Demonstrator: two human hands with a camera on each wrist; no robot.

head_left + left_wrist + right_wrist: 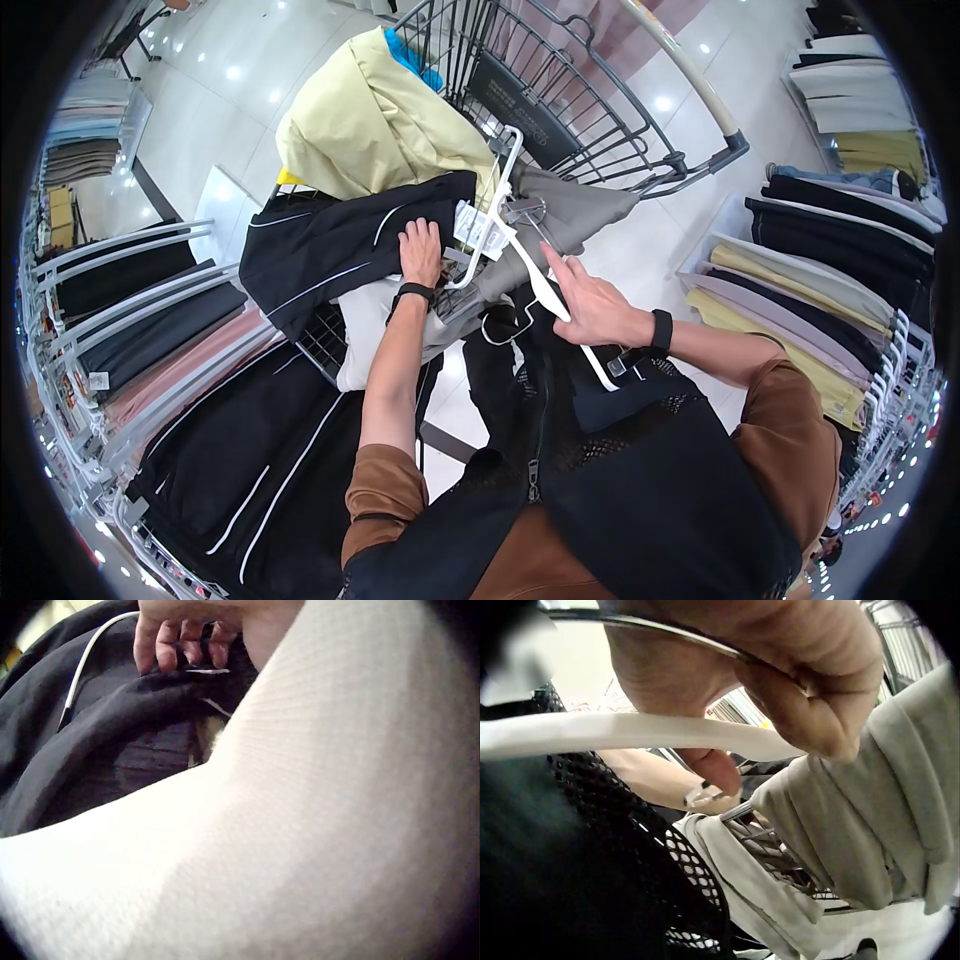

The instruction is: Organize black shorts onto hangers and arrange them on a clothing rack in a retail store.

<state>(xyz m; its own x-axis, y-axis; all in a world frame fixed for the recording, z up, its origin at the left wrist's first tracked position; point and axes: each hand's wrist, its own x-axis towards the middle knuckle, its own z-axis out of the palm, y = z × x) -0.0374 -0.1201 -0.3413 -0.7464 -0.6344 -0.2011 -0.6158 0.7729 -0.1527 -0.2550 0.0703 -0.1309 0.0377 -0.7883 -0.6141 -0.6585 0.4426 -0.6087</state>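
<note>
In the head view my left hand [420, 252] rests on black trousers with white piping [335, 240], spread over the shopping cart. The left wrist view shows its fingertips [166, 660] against the black cloth, nothing gripped. My right hand [603, 312] holds a white clip hanger [550, 292] with a metal hook. In the right wrist view its fingers curl about the white bar [630, 733], and the wire hook crosses the hand. Grey trousers [570, 205] hang beside the hanger's far clip, over the cart. A second white hanger [512, 150] lies by the black trousers' tag.
Pale yellow cloth [370, 120] covers the cart's far left, with light beige cloth [375, 340] at its near side. The wire cart [610, 110] has a handle at the upper right. Racks of hanging trousers [830, 250] stand right, and more black trousers [250, 440] hang left.
</note>
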